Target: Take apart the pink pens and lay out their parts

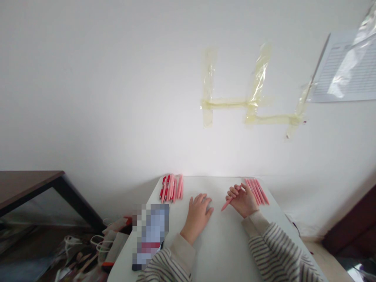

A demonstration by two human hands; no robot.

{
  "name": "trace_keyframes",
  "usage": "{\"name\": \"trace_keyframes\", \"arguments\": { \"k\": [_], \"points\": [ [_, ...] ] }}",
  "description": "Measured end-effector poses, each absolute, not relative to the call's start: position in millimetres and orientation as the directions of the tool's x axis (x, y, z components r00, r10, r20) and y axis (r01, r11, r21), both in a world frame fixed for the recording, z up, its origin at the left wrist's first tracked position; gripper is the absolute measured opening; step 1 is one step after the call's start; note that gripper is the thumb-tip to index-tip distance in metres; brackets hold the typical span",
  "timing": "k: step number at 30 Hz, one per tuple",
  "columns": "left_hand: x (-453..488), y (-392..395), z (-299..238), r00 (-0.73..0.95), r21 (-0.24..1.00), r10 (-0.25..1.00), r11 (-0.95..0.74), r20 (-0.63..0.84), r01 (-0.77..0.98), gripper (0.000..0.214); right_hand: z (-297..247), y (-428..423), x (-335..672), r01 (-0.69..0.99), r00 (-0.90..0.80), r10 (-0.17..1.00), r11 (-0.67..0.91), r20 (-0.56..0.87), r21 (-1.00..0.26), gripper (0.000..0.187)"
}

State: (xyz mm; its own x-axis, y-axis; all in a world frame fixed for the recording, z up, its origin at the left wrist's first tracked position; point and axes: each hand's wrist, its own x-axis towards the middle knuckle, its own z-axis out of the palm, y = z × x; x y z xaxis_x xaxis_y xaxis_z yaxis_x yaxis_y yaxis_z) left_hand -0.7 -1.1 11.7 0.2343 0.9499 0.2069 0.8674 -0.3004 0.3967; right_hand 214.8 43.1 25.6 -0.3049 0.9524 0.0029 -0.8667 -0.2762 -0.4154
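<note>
My right hand (243, 199) is closed around a pink pen (227, 203), whose tip slants down toward the middle of the white table (219, 243). Just beyond that hand, at the right back edge, several pink pens (257, 191) lie side by side in a row. My left hand (199, 214) rests low over the table with its fingers loosely apart and nothing visible in them. To its left, near the back edge, lies a cluster of pink and red pens (172, 188).
A phone (152, 235), blurred out, lies at the table's left edge. Bags and loose items (94, 250) crowd the floor on the left, below a dark brown desk (32, 186). Behind the table rises a white wall (123, 98) with yellowed tape (226, 104) and a paper sheet (346, 70).
</note>
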Motion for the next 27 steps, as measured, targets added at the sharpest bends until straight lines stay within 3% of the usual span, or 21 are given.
{"name": "trace_keyframes", "arguments": {
  "k": [9, 14, 20, 24, 27],
  "points": [
    [-1, -1, 13, 0.237, 0.393, 0.951, -0.298, 0.197, 0.870, 0.036, 22, 43, 216, -0.870, -0.297, 0.954, -0.253, 0.041, -0.424, 0.026],
    [-1, -2, 13, 0.241, 0.387, 0.951, -0.300, 0.195, 0.872, 0.035, 24, 43, 215, -0.862, -0.266, 0.964, -0.241, -0.006, -0.447, 0.031],
    [-1, -2, 13, 0.237, 0.395, 0.951, -0.298, 0.196, 0.869, 0.036, 22, 46, 216, -0.819, -0.143, 0.989, -0.131, -0.022, -0.559, 0.027],
    [-1, -2, 13, 0.239, 0.393, 0.951, -0.299, 0.196, 0.869, 0.036, 12, 55, 221, -0.774, -0.012, 0.999, -0.031, -0.035, -0.632, 0.047],
    [-2, -2, 13, 0.238, 0.395, 0.951, -0.299, 0.196, 0.869, 0.035, 5, 61, 223, -0.726, 0.123, 0.992, 0.064, -0.037, -0.685, 0.044]
  ]
}}
